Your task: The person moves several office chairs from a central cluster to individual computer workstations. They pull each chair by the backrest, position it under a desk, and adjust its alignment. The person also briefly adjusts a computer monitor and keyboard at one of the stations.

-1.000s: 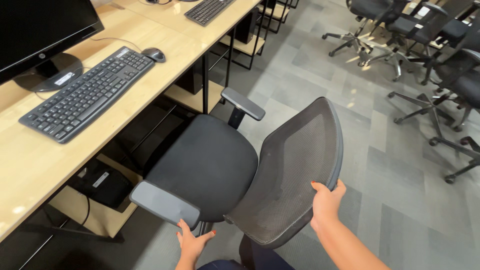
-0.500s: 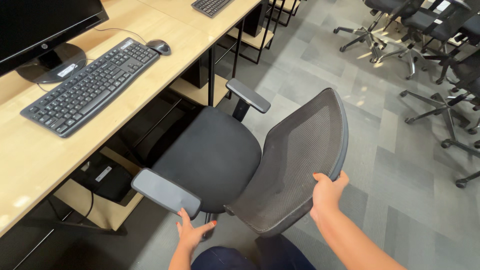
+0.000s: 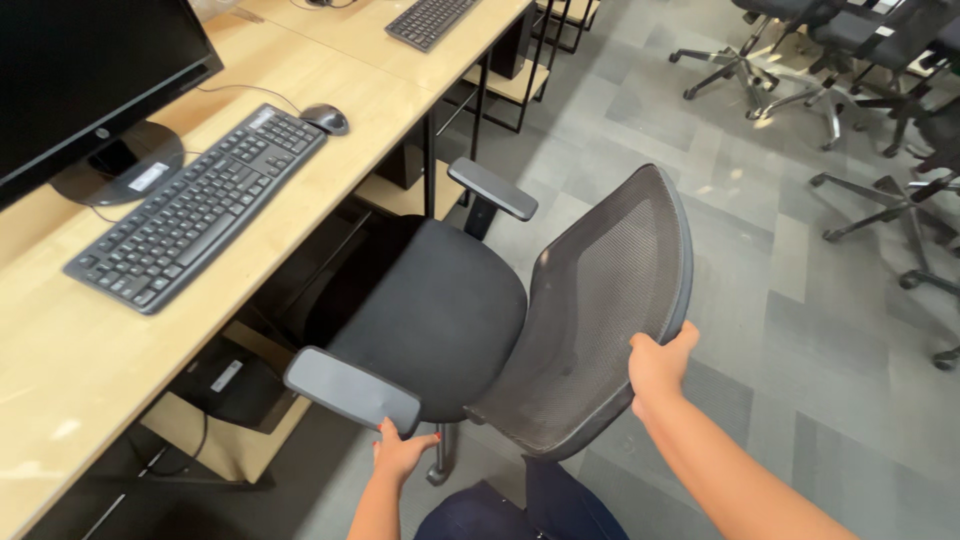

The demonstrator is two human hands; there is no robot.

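Office chair [image 3: 450, 320], black with a mesh backrest, stands on grey carpet tiles just beside a wooden desk [image 3: 60, 360]; right hand [image 3: 657, 365] grasps the backrest's edge, left hand [image 3: 402, 455] grips under the near armrest [image 3: 352, 389]. Keyboard [image 3: 195, 210], mouse [image 3: 326, 119] and monitor [image 3: 90, 80] sit on the desk; more chairs [image 3: 850, 60] stand well apart

Keyboard [image 3: 200, 210], mouse [image 3: 326, 119] (monitor [image 3: 90, 80] beside) on desk [image 3: 60, 360]; possibly chairs [image 3: 870, 60] behind.

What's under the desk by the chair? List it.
Under the desk: a wooden shelf holding a black box with a cable, black frame legs, and the front of the chair seat. The desktop covers whatever lies further back.
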